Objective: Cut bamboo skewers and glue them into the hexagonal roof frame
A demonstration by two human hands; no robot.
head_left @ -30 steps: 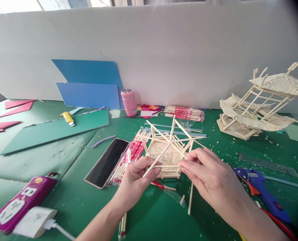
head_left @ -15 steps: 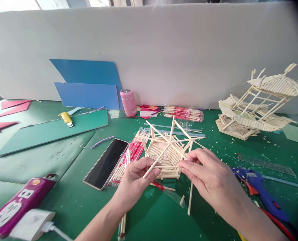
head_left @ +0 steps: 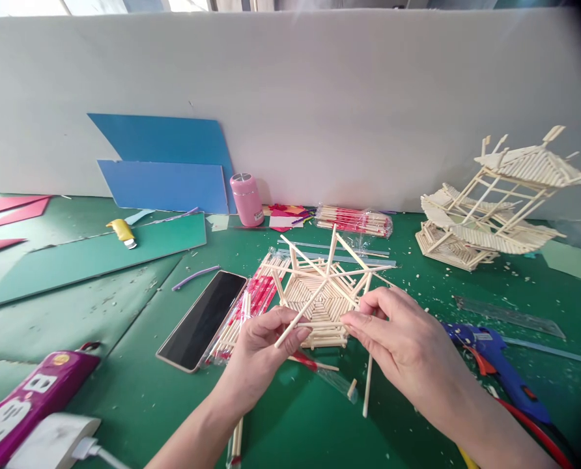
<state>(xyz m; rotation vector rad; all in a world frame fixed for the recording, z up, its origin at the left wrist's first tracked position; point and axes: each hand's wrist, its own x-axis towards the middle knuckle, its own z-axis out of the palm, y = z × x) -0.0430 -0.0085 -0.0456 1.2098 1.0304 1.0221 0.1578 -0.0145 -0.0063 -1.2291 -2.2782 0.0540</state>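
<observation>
Left hand [head_left: 261, 352] and right hand [head_left: 398, 339] both closed on the near edge of a six-sided stick frame [head_left: 322, 296], pinching a loose stick [head_left: 297, 316] across it, above the green surface [head_left: 124, 306]. Just left, a wrapped stick bundle [head_left: 251, 306] and phone [head_left: 202, 319]; right, a blue glue gun [head_left: 495, 365]

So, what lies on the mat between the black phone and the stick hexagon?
In the head view, a wrapped pack of sticks lies between the phone and the hexagon.

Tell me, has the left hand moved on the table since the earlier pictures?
No. The left hand still pinches the same stick at the hexagonal stick frame, beside the phone; only the camera shifted slightly.
</observation>
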